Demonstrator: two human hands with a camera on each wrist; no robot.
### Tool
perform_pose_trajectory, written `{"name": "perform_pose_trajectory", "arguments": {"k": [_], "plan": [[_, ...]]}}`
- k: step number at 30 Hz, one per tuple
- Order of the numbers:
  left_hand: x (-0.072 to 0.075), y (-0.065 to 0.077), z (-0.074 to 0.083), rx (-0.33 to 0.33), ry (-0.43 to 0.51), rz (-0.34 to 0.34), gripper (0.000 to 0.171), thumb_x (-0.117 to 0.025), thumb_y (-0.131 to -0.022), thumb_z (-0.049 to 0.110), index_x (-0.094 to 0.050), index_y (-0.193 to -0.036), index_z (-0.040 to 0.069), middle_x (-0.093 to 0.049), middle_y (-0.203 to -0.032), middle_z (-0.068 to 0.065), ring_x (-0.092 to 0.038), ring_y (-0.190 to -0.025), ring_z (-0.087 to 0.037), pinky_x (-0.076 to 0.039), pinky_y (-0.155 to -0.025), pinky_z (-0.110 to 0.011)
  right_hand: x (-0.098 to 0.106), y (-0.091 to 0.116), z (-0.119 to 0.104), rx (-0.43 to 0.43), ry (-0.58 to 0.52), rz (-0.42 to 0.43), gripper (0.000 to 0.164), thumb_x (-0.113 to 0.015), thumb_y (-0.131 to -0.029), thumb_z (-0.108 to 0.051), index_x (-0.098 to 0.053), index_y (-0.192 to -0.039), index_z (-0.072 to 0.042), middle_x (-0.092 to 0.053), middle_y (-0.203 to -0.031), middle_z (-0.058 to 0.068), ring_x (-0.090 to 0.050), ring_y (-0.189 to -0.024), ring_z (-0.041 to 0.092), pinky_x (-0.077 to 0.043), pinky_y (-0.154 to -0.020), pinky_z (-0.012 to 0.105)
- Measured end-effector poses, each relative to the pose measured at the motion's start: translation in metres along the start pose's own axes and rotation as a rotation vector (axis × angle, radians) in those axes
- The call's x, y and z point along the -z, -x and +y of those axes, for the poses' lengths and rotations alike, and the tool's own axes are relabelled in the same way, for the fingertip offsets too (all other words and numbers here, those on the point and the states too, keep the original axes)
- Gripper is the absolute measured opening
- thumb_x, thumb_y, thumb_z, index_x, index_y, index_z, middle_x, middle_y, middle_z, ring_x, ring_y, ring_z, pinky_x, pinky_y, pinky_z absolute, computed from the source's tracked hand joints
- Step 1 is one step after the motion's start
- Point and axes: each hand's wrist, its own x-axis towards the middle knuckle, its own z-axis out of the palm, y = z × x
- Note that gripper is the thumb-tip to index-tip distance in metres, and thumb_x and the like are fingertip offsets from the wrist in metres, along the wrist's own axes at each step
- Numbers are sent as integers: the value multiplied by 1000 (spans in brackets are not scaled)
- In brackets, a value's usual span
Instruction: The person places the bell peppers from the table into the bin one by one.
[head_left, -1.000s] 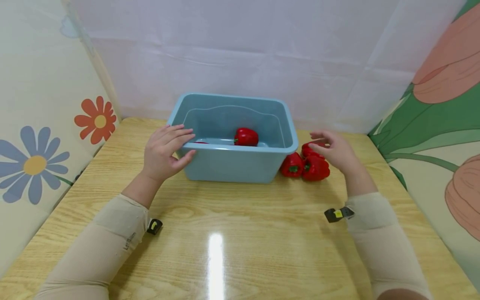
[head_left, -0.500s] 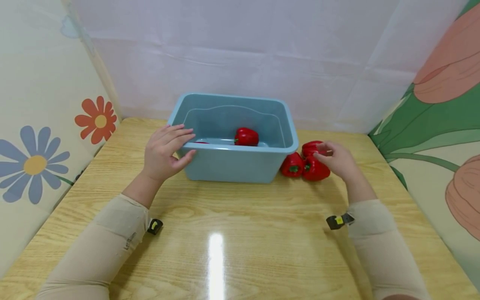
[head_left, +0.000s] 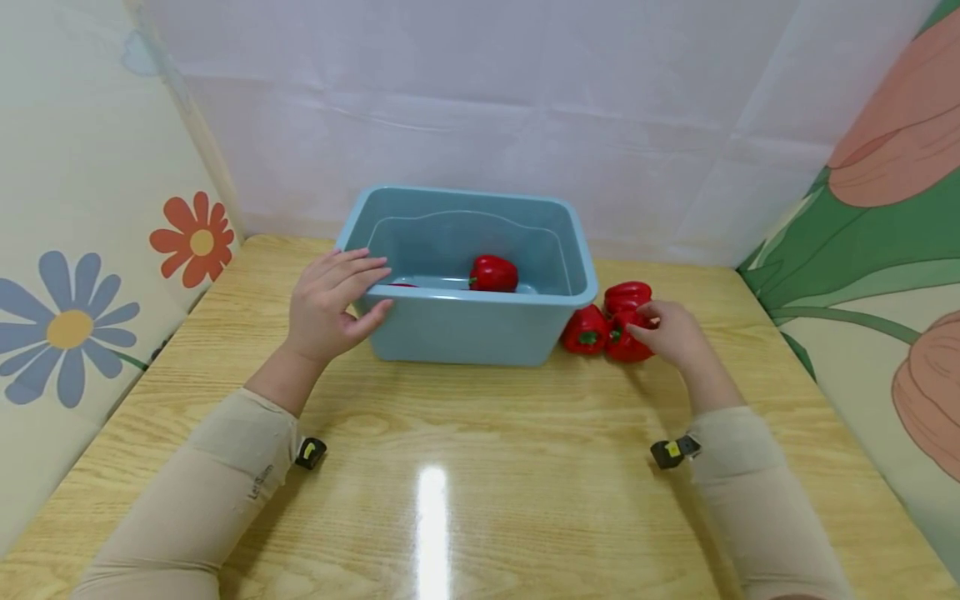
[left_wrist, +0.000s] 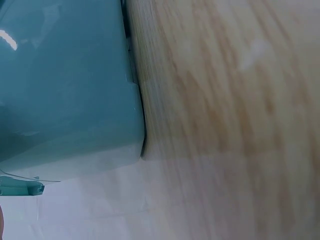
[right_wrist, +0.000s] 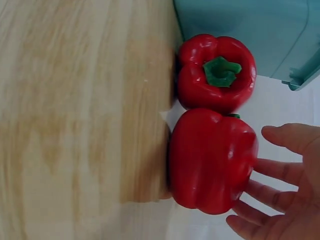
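A light blue plastic bin (head_left: 457, 329) stands at the table's back. My left hand (head_left: 330, 304) rests over its front left corner, fingers straight across the rim and thumb along the front wall. Inside the bin lies a red bell pepper (head_left: 493, 273); a sliver of another red thing (head_left: 402, 285) shows over the front rim. Right of the bin, several red bell peppers sit grouped: one by the wall (right_wrist: 216, 72), a back pepper (head_left: 627, 295) and a front right pepper (right_wrist: 212, 162). My right hand (right_wrist: 285, 195) is at this last pepper, fingers extended behind it, thumb apart from its surface.
The wooden table (head_left: 480, 450) extends in front of the bin, with a bright light reflection. White cloth (head_left: 510, 108) hangs behind. Flower-patterned panels (head_left: 67, 167) flank both sides. Black straps (head_left: 675, 452) with yellow marks are on both wrists.
My right hand has come down from above the back pepper to the front right pepper. The left hand stays on the bin's rim, and the peppers have not moved.
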Motion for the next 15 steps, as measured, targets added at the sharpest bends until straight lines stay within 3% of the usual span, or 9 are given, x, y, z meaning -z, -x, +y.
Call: {"name": "perform_pose_trajectory", "arguments": {"k": [8,15], "plan": [[0,0,0,2,-1,0,39,-60,-77,35,-71,-99,5,-69,-100,-10,-61,-99,-32,-42,-88,-50,-10,-2,1,-35,39,32,60,-61,-83,-42,-52,-118,5,-51,-111,25,-46,-101,37,-41,-84,48],[-1,-1,0,0,-6,-3,39,-61,-76,34,-71,-98,4,-69,-99,-10,-61,-98,-33,-42,-88,-51,-10,-2,-1,-48,18,-4,57,-63,-83,-30,-47,-125,5,-48,-117,26,-44,-105,38,-41,-88,50]]}}
